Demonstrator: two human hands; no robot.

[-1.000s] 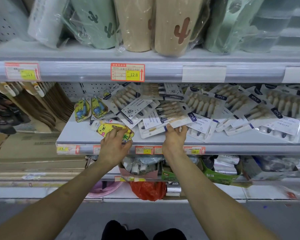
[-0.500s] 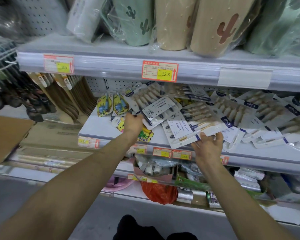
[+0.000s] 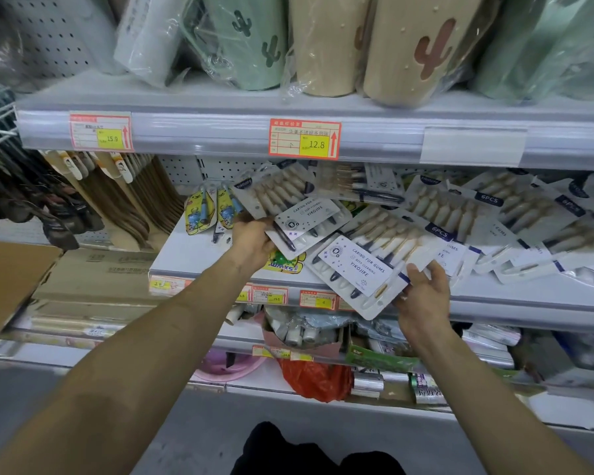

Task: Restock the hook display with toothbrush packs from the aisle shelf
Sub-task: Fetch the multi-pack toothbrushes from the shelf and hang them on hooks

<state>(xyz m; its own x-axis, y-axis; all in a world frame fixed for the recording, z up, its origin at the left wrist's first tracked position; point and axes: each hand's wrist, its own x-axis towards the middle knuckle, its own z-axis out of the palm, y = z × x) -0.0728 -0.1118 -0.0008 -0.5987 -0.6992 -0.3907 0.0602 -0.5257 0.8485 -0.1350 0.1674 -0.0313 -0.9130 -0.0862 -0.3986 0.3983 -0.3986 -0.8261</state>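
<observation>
The step in hand looks like the pick-up: stock is being gathered off the shelf before anything goes onto a hook. The left hand (image 3: 254, 240) grips a flat white card-and-clear-blister toothbrush pack (image 3: 288, 204) of cream-bristled brushes, its fingers curled round the lower left corner. The pack is tilted above the left end of the grey metal aisle shelf (image 3: 192, 258).

The right hand (image 3: 422, 293), palm up, pinches a second pack (image 3: 364, 265) of the same kind by its lower right edge, thumb on top and fingers beneath. This one juts out past the shelf's front edge. More such packs lie in a loose overlapping heap (image 3: 494, 214) toward the shelf's right end.

The next move probably calls for lifting both packs clear without dragging neighbours over the front edge. They would then go to the hook display, which I cannot pick out here.

Both held packs read "CARING FOR GUMS", "DEEP CLEANING" and "YIKOJIFE". The second carries a dark tab (image 3: 439, 231) marked "6PCS".

On the rail of the shelf above, a red-bordered price tag (image 3: 304, 138) shows "12.8" on yellow. Another tag (image 3: 100, 132) near that rail's left end shows "15.9".

A yellow cartoon-printed pack (image 3: 285, 264) lies at the front edge under the left hand. Its lettering is upside down and I cannot read it.
</observation>
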